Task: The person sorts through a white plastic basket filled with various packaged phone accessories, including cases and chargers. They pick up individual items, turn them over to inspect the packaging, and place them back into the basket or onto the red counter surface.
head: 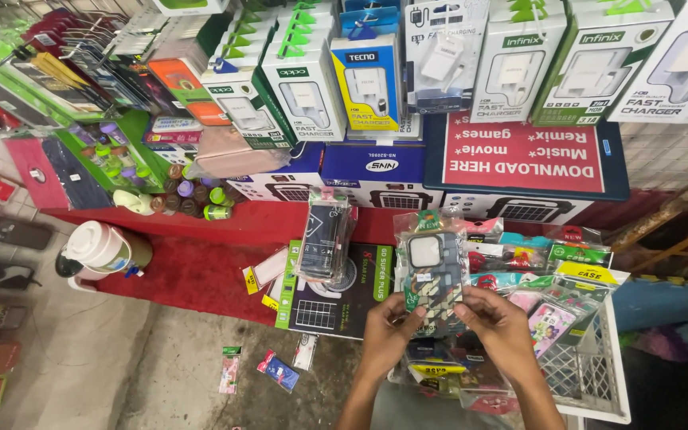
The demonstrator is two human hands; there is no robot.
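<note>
Case: glossy clear-plastic packet holding a rectangular block-patterned phone case [433, 271], above the white wire-mesh basket [591, 374].
Left hand [388, 330]: fingers pinching the packet's lower left edge.
Right hand [499, 322]: fingers pinching its lower right edge.

Single head view, from above, tilted steeply down and forward. Close on both hands [447, 322] at lower centre; white basket [599, 382] right beneath. Further off: red counter [201, 271], charger boxes [439, 56] along top edge, floor [121, 358] lower left.
</note>
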